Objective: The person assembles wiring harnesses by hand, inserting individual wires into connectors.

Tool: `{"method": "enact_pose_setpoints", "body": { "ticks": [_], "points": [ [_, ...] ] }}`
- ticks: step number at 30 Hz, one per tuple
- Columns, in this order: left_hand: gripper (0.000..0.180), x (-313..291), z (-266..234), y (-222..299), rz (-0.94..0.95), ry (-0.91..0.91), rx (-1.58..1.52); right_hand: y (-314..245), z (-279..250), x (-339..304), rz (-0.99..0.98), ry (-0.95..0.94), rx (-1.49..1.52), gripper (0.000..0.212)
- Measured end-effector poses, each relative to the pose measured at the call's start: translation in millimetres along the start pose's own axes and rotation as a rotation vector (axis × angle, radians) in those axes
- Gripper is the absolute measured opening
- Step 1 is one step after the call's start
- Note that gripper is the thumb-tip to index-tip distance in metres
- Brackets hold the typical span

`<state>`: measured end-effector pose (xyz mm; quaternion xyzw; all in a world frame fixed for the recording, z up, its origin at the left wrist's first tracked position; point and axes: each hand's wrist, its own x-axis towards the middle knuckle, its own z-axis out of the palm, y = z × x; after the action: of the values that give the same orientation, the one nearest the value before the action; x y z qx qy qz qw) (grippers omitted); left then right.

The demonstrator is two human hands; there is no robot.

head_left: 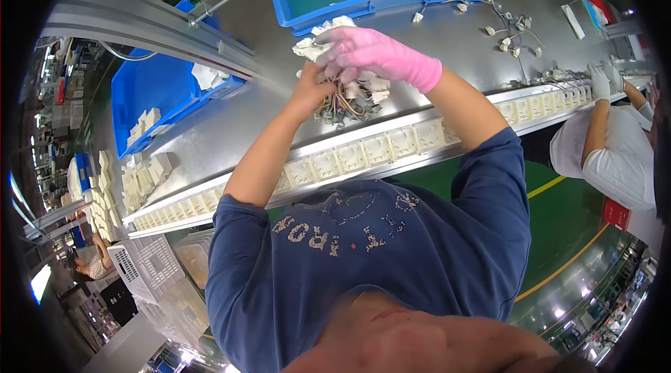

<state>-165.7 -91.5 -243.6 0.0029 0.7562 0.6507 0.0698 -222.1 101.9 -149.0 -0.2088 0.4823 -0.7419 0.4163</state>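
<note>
My left hand (312, 91), bare, is closed around the near side of a bundle of wires with white connectors (353, 99) on the steel table. Over the same bundle bends my right hand (377, 55), in a pink glove. Its fingers are curled in beside the left hand, and its grip is partly hidden. Brown, grey and other coloured wires hang below the hands. White pieces (307, 48) stick out past my fingertips; their exact kind cannot be made out.
A rail of cream plastic housings (349, 157) runs along the near table edge. Beyond my hands stands a blue tray (391, 3) with wire parts. Another blue bin (133, 90) is left, under a metal post (154, 17). Loose wires (516, 34) lie right, near a co-worker's gloved hands (601, 82).
</note>
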Motion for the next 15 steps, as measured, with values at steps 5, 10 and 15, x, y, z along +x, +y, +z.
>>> {"method": "enact_pose_setpoints", "body": {
  "ticks": [5, 10, 15],
  "points": [
    [0.052, 2, 29, 11, 0.148, -0.032, 0.973, 6, -44, 18, 0.014, 0.319, -0.774, 0.047],
    [0.037, 0, 6, 59, -0.221, 0.0, 0.302, 24, -87, -6, 0.06, 0.568, -1.015, 0.055],
    [0.012, -10, 2, 105, 0.108, -0.039, -0.64, 28, -42, 0, -0.016, 0.049, -0.541, 0.061]
  ]
}}
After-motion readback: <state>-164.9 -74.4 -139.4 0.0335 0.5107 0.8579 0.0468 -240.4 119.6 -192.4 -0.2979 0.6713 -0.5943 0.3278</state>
